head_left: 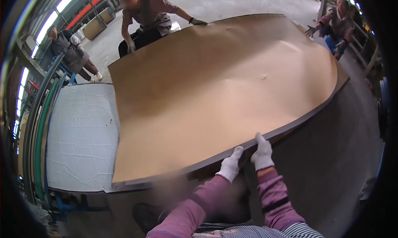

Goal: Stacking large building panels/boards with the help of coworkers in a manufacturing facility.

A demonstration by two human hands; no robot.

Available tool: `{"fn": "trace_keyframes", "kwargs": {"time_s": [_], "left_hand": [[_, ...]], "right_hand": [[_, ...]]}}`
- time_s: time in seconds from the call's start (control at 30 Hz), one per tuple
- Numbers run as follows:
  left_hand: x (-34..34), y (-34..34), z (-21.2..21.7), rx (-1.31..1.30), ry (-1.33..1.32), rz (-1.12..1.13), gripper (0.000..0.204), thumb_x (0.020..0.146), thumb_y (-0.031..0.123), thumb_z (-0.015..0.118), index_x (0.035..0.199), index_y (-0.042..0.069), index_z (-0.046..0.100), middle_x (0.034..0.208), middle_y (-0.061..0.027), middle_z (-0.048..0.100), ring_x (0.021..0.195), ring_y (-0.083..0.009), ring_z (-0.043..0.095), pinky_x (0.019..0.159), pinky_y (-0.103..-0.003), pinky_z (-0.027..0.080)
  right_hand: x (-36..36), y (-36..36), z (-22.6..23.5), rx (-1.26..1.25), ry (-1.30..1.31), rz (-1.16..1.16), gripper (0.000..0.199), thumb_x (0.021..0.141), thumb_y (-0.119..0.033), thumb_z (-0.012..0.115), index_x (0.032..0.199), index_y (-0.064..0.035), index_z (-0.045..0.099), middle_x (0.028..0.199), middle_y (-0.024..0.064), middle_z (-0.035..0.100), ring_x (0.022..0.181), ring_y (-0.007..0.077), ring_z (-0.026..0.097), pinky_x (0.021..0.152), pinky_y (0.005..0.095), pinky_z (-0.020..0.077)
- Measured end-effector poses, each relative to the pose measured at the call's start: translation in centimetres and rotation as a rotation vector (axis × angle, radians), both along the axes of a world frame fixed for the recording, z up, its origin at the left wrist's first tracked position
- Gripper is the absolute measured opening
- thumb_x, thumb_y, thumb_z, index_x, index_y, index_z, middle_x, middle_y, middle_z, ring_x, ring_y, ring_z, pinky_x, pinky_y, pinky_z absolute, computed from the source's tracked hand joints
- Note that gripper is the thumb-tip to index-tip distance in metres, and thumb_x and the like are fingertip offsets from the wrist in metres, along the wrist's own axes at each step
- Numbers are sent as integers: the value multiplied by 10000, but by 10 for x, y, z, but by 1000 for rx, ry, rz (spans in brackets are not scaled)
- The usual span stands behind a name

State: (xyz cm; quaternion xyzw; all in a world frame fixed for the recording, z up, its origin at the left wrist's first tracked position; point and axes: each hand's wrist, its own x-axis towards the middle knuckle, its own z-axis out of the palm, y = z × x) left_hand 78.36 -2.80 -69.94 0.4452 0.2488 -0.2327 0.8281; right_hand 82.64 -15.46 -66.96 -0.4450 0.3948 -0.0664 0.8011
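At the near edge of a large, thin brown sheet of board (pixel 219 93), both of the person's white-gloved hands grip its rim side by side. The left hand (pixel 230 164) curls its fingers over the dark edge, and the right hand (pixel 262 153), just beside it, does the same with its fingers laid on the brown top face. Pink sleeves run back from both hands toward the lower edge of the view. The brown sheet lies broad and slightly bowed, with a few dents near its far right part, and its left part overlaps a white, crinkled sheet-covered surface (pixel 81 134). At the sheet's far edge a person in a striped shirt bends over it with a gloved hand (pixel 197 21) resting on the rim. At its far right corner another person in pink (pixel 338 22) reaches an open gloved hand toward it. Beyond the sheet's far left corner a third person (pixel 68 49) stands on the grey concrete floor (pixel 224 4).
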Motion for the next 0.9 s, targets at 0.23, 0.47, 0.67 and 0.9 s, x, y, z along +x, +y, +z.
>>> {"fn": "trace_keyframes", "kwargs": {"time_s": [0.23,0.47,0.67,0.9], "left_hand": [[-66,231,-56,-19,314,819,444,900,321,596,1214,22,501,1184,-153,569,1075,-326,568,937,-477,467],[-82,213,-97,585,605,308,466,930,393,514,1127,-22,593,987,-146,621,937,-221,577,851,-345,446],[-111,215,-102,-87,617,614,204,884,178,657,1046,69,596,986,-85,618,918,-187,586,836,-370,510],[-143,158,-169,191,223,251,397,903,253,622,1201,27,490,1037,-144,615,725,-257,651,647,-386,571]], "right_hand": [[52,-300,-120,-265,82,-220,365,848,-272,581,1091,0,576,949,115,614,833,268,599,761,439,490],[-38,-166,-127,79,245,74,702,838,-494,584,1388,-98,400,1447,113,364,1347,299,289,1110,542,125],[-48,-121,-209,-147,373,10,461,802,-134,594,1224,18,489,1094,128,588,920,282,602,832,404,485],[-56,-113,-190,-327,346,11,379,804,-220,634,1071,44,581,1001,104,621,856,232,605,820,372,477]]}}
